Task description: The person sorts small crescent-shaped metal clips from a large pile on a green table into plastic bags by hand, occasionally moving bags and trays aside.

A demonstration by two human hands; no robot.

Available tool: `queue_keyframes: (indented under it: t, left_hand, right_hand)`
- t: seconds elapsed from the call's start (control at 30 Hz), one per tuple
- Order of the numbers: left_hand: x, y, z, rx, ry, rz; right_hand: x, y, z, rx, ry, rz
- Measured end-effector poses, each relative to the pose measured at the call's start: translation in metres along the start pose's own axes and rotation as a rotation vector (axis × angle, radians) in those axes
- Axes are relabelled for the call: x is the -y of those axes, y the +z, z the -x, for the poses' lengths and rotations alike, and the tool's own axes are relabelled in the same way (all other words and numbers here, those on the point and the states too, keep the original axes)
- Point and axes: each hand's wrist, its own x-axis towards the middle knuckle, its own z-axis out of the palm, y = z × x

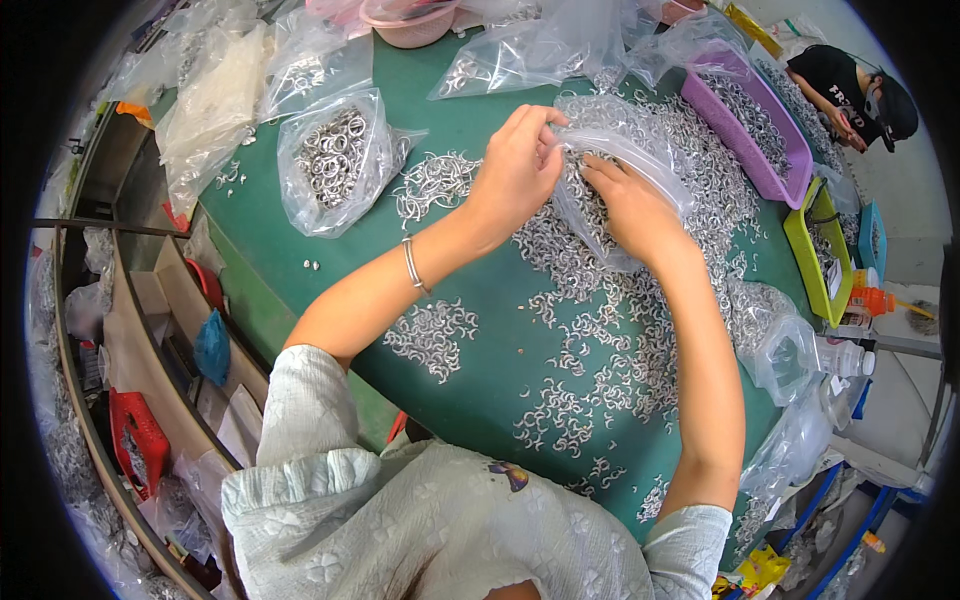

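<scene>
My left hand [522, 165], a silver bangle on its wrist, pinches the edge of a clear zip-top plastic bag [584, 218] at the far middle of the table. My right hand [637, 212] reaches into the bag's mouth. Its fingers are stretched out and a little apart over small metal pieces there; the fingertips are partly hidden. Around and under the bag spreads a big heap of small curved silver metal pieces [708, 165]. Left of my left hand lies a small pile of larger open metal rings [436, 186].
An open bag of metal rings [335, 160] stands on the green table [465, 270] at left. At right are a purple basket [797, 180] and a lime tray [808, 262] holding metal pieces. A small pile [432, 338] lies nearer me. Another person [850, 95] is at far right.
</scene>
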Motion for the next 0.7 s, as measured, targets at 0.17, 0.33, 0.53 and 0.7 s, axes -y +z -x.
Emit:
queue_keyframes:
  t: [0.17,0.33,0.53,0.7]
  left_hand:
    - [0.0,-0.001,0.002,0.006,-0.005,-0.013]
    - [-0.001,0.003,0.002,-0.001,0.02,-0.004]
    - [0.0,0.001,0.002,0.005,0.017,-0.03]
    - [0.0,-0.003,0.004,0.005,-0.015,-0.029]
  right_hand:
    - [0.018,-0.014,0.002,0.041,0.131,0.244]
    - [0.005,0.005,-0.012,-0.207,0.012,0.065]
    - [-0.006,0.011,-0.004,-0.151,-0.048,0.263]
    - [0.005,0.002,0.002,-0.052,0.125,0.527]
